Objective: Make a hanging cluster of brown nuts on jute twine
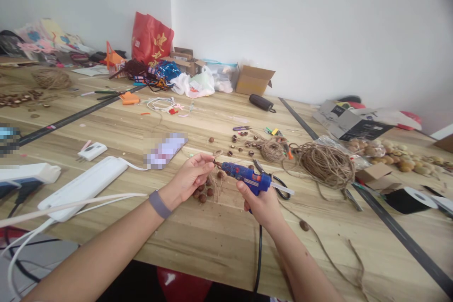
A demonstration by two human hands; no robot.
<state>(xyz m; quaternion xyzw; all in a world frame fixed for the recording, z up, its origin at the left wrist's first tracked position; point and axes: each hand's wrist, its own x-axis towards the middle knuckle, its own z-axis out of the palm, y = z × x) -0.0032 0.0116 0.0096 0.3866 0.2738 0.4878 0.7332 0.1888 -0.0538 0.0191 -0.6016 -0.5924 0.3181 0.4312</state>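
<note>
My right hand is wrapped round a blue hot glue gun, a pale glue stick poking out of its back end. The nozzle points left and meets the fingertips of my left hand. Those fingers are pinched on a bit of twine that loops up above them; a small dark piece at the tips is too small to make out. Just below, several round brown nuts hang or lie in a bunch with loose twine strands. Whether they touch the table is unclear.
Nut halves, small snips and coils of twine lie beyond my hands. A white power strip and phone are to the left. A black ribbon roll stands right; the gun's black cord drops over the front edge.
</note>
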